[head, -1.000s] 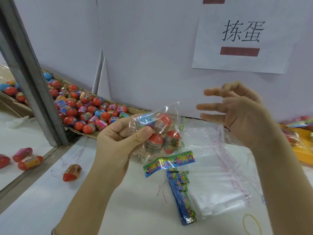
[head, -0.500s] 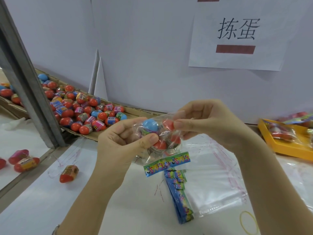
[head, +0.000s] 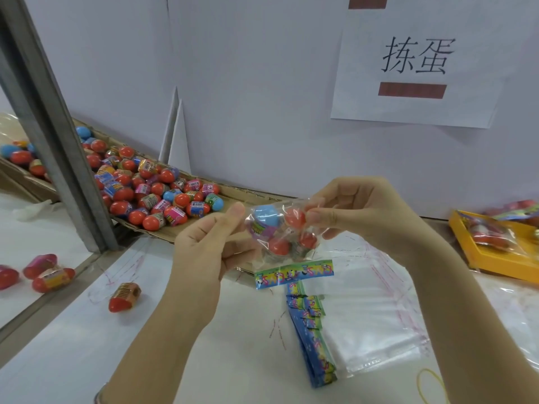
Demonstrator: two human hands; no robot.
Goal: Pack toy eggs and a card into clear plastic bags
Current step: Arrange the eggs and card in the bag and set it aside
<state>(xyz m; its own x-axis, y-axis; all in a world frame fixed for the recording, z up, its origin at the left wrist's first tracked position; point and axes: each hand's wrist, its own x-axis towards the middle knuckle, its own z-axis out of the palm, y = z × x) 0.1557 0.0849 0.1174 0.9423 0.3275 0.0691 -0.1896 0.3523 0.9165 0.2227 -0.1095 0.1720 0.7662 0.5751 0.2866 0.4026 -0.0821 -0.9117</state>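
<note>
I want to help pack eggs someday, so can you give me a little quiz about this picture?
1. True or false: the left hand and the right hand both pinch the clear bag.
2. The lone egg lying on the table is: A) left of the left hand; B) inside the yellow tray; C) on the pile of empty bags.
3. Fill in: one egg in the held bag has a ___ top; the others seen are red.
Key: 1 true; 2 A; 3 blue.

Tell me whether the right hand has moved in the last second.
Yes: the right hand dropped leftward from under the paper sign to pinch the bag.
</note>
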